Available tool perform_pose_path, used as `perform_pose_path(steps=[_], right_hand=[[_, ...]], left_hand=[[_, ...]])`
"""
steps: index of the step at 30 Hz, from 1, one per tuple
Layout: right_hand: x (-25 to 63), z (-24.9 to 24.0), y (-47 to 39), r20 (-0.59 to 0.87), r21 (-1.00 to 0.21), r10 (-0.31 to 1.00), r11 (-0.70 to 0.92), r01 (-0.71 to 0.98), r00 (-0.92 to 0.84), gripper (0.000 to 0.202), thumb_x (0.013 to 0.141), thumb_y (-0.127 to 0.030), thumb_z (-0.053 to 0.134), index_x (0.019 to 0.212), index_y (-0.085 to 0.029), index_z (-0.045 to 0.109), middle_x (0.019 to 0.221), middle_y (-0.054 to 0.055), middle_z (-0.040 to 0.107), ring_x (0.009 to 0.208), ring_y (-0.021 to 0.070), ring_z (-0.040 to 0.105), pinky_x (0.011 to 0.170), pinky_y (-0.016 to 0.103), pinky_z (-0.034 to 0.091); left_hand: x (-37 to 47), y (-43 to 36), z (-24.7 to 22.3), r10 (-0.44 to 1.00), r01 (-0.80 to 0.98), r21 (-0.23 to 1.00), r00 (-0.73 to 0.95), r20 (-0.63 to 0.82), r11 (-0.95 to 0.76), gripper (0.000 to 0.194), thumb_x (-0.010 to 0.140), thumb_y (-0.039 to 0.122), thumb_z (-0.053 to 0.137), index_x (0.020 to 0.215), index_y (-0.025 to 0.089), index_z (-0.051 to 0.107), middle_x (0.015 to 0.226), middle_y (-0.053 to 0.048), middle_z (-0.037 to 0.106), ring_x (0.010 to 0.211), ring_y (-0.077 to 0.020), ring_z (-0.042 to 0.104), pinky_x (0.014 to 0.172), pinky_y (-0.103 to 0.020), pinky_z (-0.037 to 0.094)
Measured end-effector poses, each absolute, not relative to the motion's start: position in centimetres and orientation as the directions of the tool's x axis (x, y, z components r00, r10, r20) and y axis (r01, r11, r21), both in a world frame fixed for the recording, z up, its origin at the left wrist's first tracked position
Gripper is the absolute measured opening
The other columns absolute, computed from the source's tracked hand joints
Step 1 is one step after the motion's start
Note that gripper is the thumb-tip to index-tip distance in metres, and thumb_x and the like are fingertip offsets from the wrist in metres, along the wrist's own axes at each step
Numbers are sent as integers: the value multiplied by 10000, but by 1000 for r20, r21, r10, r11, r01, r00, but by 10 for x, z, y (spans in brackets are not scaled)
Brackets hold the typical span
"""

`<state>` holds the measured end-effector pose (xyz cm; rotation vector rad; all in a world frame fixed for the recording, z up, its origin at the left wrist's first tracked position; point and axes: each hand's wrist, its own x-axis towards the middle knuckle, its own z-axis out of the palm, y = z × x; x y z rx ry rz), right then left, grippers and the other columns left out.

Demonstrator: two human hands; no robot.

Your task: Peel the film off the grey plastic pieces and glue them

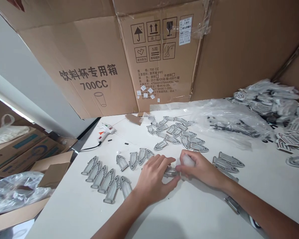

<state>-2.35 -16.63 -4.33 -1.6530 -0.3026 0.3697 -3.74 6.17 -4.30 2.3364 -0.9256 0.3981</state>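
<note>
Glue gun (106, 135) beyond gray pieces (107, 181)

The pieces (111, 192) are grey, the table (73, 202) white, the carton (109, 49) black-printed brown.

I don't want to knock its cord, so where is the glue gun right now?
In the head view, the glue gun lies near the left edge of the white table, beside two small black pieces and beyond the leftmost grey pieces.
</note>
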Motion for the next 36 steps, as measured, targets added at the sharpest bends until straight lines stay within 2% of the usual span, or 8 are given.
perform_pose_path(steps=[6, 10, 13, 16, 22, 26, 29, 36], right_hand=[[-36, -36, -152, -95, -987, 435, -155, -30, 895, 385, 822, -362, 873, 748, -212, 526, 705, -47, 511, 679, 176, 447, 588, 253, 337], [-38, -39, -149, -81, -992, 477, -122, -25, 875, 459, 815, -389, 890, 744, -212, 472, 712, -55, 439, 692, 170, 380, 604, 254, 312], [-37, -40, -150, -51, -995, 492, -100, -2, 869, 492, 869, -490, 881, 778, -213, 484, 748, -47, 445, 729, 184, 396, 640, 263, 328], [-36, -38, -152, -7, -996, 513, -80, 40, 858, 496, 941, -549, 830, 800, -212, 494, 785, -39, 446, 769, 194, 419, 689, 271, 348], [-38, -31, -154, -28, -999, 563, 22, -49, 826, 444, 1054, -604, 718, 916, -214, 555, 867, -11, 544, 827, 206, 509, 746, 276, 400], [-36, -32, -154, -88, -975, 607, 111, -194, 790, 453, 1062, -617, 709, 936, -213, 548, 849, -3, 569, 702, 161, 489, 634, 251, 373], [-34, -36, -155, -126, -963, 618, 112, -245, 776, 468, 1066, -640, 689, 947, -213, 539, 822, -12, 584, 540, 104, 337, 503, 241, 222], [-30, -45, -157, -95, -972, 558, 128, -198, 824, 468, 1048, -632, 724, 954, -211, 543, 809, -12, 608, 515, 92, 303, 465, 244, 162]], left_hand=[[-44, 53, -44, -561, -790, 420, 612, 557, -445, 321, 924, 413, 752, 1124, 214, 599, 858, -28, 659, 728, -173, 582, 670, -314, 445], [-43, 50, -52, -594, -817, 405, 577, 561, -411, 242, 974, 426, 716, 1076, 216, 653, 872, -46, 663, 738, -166, 609, 661, -296, 452], [-44, 51, -55, -563, -771, 511, 631, 534, -380, 154, 953, 258, 701, 1100, 224, 668, 891, -48, 643, 765, -166, 614, 678, -277, 470], [-45, 51, -54, -538, -710, 612, 686, 490, -347, 253, 893, 119, 652, 1120, 229, 670, 908, -48, 647, 797, -172, 617, 713, -279, 481], [-45, 48, -41, -429, -490, 833, 830, 356, -258, 159, 901, 86, 606, 995, 208, 648, 871, -19, 688, 744, -139, 614, 715, -263, 497], [-46, 46, -33, -377, -328, 916, 898, 227, -231, 86, 942, 130, 621, 906, 208, 617, 786, 7, 722, 717, -138, 622, 724, -269, 509], [-46, 45, -32, -350, -270, 939, 918, 185, -212, 72, 952, 162, 642, 902, 206, 617, 745, 14, 736, 681, -135, 627, 707, -270, 514], [-39, 48, -41, -214, -269, 929, 952, 217, -255, 105, 906, 244, 743, 861, 199, 660, 892, -16, 698, 777, -133, 630, 701, -256, 520]])
